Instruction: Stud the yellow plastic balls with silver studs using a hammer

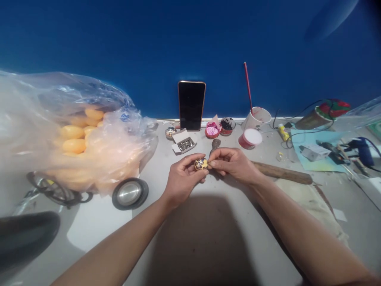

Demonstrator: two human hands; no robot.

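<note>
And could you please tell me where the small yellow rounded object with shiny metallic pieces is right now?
The small yellow rounded object is near the centre of the head view, held in the left hand, beside the right hand.

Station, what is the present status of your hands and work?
Left hand holding patterned round piece. Right hand at its edge, grip unclear. Wooden handle close beside right wrist.

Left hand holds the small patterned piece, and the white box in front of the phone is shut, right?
No: the white box is open, its shiny metal contents visible in the head view. The left hand does hold the patterned piece.
</note>
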